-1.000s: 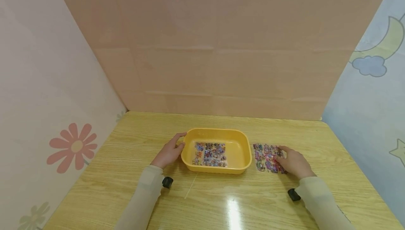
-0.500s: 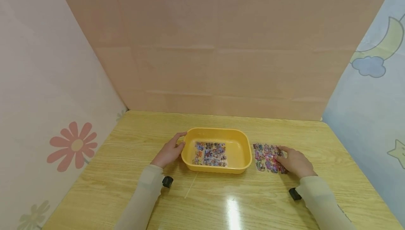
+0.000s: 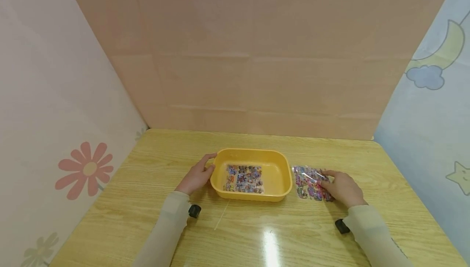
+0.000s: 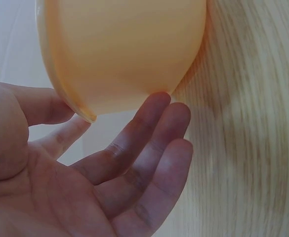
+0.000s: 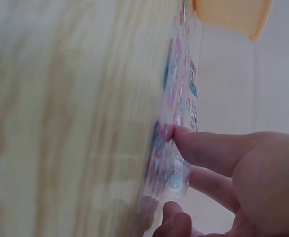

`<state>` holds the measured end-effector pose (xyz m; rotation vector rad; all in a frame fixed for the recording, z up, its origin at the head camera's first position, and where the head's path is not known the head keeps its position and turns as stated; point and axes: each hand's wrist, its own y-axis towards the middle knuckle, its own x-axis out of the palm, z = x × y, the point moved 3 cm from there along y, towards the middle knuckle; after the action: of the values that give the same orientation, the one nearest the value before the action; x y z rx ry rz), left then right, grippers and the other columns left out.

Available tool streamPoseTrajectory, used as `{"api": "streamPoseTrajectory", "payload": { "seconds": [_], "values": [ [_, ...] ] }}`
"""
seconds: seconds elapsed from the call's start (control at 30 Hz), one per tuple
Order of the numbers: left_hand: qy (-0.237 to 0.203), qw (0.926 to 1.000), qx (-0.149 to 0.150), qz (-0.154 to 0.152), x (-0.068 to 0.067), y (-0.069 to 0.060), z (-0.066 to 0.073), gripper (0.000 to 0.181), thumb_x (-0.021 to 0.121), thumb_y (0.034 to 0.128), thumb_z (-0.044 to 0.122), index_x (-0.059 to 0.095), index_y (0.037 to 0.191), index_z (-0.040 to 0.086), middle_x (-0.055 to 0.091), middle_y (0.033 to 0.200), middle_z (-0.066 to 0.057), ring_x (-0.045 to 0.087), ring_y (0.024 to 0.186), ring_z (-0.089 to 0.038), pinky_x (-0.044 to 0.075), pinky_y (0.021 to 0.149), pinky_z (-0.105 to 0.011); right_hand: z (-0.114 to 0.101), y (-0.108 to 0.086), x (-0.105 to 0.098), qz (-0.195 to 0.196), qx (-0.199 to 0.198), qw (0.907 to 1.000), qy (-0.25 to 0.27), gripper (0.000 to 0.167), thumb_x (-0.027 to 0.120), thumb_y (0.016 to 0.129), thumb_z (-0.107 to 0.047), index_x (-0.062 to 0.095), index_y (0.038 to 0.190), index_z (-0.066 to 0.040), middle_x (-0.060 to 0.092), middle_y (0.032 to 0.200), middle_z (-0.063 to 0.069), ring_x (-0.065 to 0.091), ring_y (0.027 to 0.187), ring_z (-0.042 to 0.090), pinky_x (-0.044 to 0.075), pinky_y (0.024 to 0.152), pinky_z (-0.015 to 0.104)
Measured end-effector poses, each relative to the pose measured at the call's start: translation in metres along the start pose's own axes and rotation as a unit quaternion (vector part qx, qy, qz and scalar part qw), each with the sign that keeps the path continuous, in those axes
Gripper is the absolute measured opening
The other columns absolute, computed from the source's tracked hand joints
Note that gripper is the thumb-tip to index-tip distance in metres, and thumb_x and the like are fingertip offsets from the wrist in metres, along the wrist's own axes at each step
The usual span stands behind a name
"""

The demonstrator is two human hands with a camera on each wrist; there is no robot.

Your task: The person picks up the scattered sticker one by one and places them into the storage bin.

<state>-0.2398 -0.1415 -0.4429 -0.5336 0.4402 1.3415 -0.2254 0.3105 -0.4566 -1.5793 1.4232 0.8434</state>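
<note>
A yellow plastic basin (image 3: 273,177) stands on the table. Inside it, toward the left, lies a clear sheet of colourful cartoon stickers (image 3: 244,179). My left hand (image 3: 196,176) holds the basin's left end, thumb and index finger at the rim; in the left wrist view the other fingers reach toward the outer wall (image 4: 129,54). Just right of the basin is a second sticker sheet (image 3: 308,183), mostly pink and purple. My right hand (image 3: 343,187) pinches its right side; in the right wrist view the thumb (image 5: 208,148) presses on its face and the fingertips are at its edge.
The wooden table (image 3: 154,152) runs back to a brown paper-covered wall (image 3: 249,75). Patterned side panels stand at left (image 3: 88,169) and right (image 3: 426,116). A thin pale strip (image 3: 222,216) lies in front of the basin.
A bright glare streak now shows on the right sticker sheet, whose far left corner has shifted slightly. Both hands and the basin hold nearly the same places.
</note>
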Motion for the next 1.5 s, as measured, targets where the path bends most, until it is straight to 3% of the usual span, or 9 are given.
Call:
{"api": "streamPoseTrajectory", "payload": {
  "seconds": [0.07, 0.2, 0.47, 0.67, 0.83, 0.93, 1.1, 1.33, 1.5],
  "values": [
    [0.000, 1.0000, 0.000, 0.000, 0.0000, 0.0000, 0.0004, 0.047, 0.048, 0.1067, 0.028, 0.040, 0.153, 0.027, 0.066, 0.118, -0.012, 0.063, 0.089, -0.018, 0.050, 0.080, -0.039, -0.0005, 0.0000, -0.0009, 0.004, 0.000, 1.0000, 0.002, 0.060, 0.061, 0.098, -0.035, 0.049, 0.145, 0.001, 0.067, 0.081, 0.012, 0.049, 0.066, 0.020, 0.037, 0.057, 0.036],
    [-0.002, 1.0000, 0.003, 0.000, -0.0001, -0.0002, 0.0016, 0.047, 0.048, 0.1069, 0.027, 0.040, 0.153, 0.027, 0.066, 0.119, -0.012, 0.063, 0.089, -0.018, 0.050, 0.080, -0.039, -0.0017, -0.0003, -0.0027, 0.010, -0.003, 0.9999, 0.001, 0.058, 0.063, 0.097, -0.032, 0.052, 0.142, 0.003, 0.070, 0.100, 0.017, 0.055, 0.072, 0.020, 0.040, 0.061, 0.037],
    [0.000, 1.0000, 0.003, 0.000, -0.0001, 0.0004, 0.0030, 0.047, 0.048, 0.1069, 0.028, 0.040, 0.153, 0.027, 0.066, 0.121, -0.014, 0.064, 0.090, -0.018, 0.051, 0.082, -0.040, -0.0035, -0.0001, -0.0043, 0.013, 0.007, 0.9999, 0.005, 0.055, 0.063, 0.097, -0.031, 0.054, 0.139, 0.002, 0.069, 0.107, 0.023, 0.063, 0.082, 0.025, 0.046, 0.063, 0.041],
    [0.001, 1.0000, 0.001, 0.000, -0.0006, 0.0001, 0.0027, 0.047, 0.048, 0.1069, 0.027, 0.040, 0.153, 0.027, 0.064, 0.124, -0.014, 0.064, 0.093, -0.020, 0.050, 0.082, -0.040, -0.0024, 0.0004, -0.0046, 0.008, 0.021, 0.9995, 0.022, 0.063, 0.064, 0.096, -0.032, 0.045, 0.142, 0.007, 0.069, 0.105, 0.024, 0.064, 0.076, 0.023, 0.049, 0.064, 0.045],
    [-0.003, 1.0000, 0.002, -0.002, -0.0012, -0.0004, 0.0025, 0.047, 0.048, 0.1070, 0.027, 0.040, 0.153, 0.027, 0.064, 0.123, -0.014, 0.064, 0.094, -0.021, 0.050, 0.084, -0.042, -0.0005, -0.0001, -0.0069, 0.006, 0.034, 0.9993, 0.016, 0.069, 0.064, 0.095, -0.039, 0.043, 0.137, 0.012, 0.066, 0.111, 0.029, 0.066, 0.089, 0.035, 0.051, 0.070, 0.053],
    [-0.004, 1.0000, 0.004, -0.002, -0.0014, -0.0003, 0.0020, 0.047, 0.048, 0.1069, 0.027, 0.040, 0.153, 0.027, 0.064, 0.123, -0.014, 0.064, 0.093, -0.020, 0.050, 0.083, -0.042, 0.0004, -0.0009, -0.0076, 0.005, 0.044, 0.9990, 0.013, 0.066, 0.065, 0.093, -0.044, 0.051, 0.127, 0.011, 0.067, 0.107, 0.026, 0.065, 0.089, 0.036, 0.050, 0.068, 0.051],
    [-0.004, 1.0000, 0.003, -0.001, -0.0013, -0.0002, 0.0015, 0.047, 0.048, 0.1068, 0.027, 0.040, 0.153, 0.027, 0.064, 0.121, -0.013, 0.062, 0.090, -0.019, 0.049, 0.081, -0.039, 0.0021, -0.0021, -0.0080, 0.008, 0.053, 0.9984, 0.018, 0.058, 0.067, 0.091, -0.048, 0.058, 0.112, 0.006, 0.069, 0.094, 0.016, 0.062, 0.080, 0.028, 0.047, 0.063, 0.044],
    [0.000, 1.0000, -0.002, -0.001, -0.0006, -0.0012, 0.0012, 0.046, 0.048, 0.1070, 0.027, 0.040, 0.153, 0.026, 0.063, 0.126, -0.014, 0.062, 0.094, -0.020, 0.050, 0.085, -0.043, 0.0026, -0.0039, -0.0060, 0.011, 0.043, 0.9983, 0.036, 0.047, 0.063, 0.096, -0.035, 0.056, 0.117, 0.007, 0.069, 0.099, 0.020, 0.063, 0.079, 0.027, 0.049, 0.066, 0.046],
    [-0.005, 1.0000, -0.001, -0.002, -0.0001, -0.0013, 0.0011, 0.046, 0.047, 0.1072, 0.027, 0.040, 0.153, 0.026, 0.063, 0.125, -0.014, 0.063, 0.094, -0.020, 0.050, 0.086, -0.044, 0.0024, -0.0059, -0.0045, 0.015, 0.040, 0.9976, 0.055, 0.038, 0.057, 0.100, -0.027, 0.056, 0.115, 0.007, 0.066, 0.080, 0.011, 0.057, 0.066, 0.022, 0.046, 0.062, 0.041]
  ]
}}
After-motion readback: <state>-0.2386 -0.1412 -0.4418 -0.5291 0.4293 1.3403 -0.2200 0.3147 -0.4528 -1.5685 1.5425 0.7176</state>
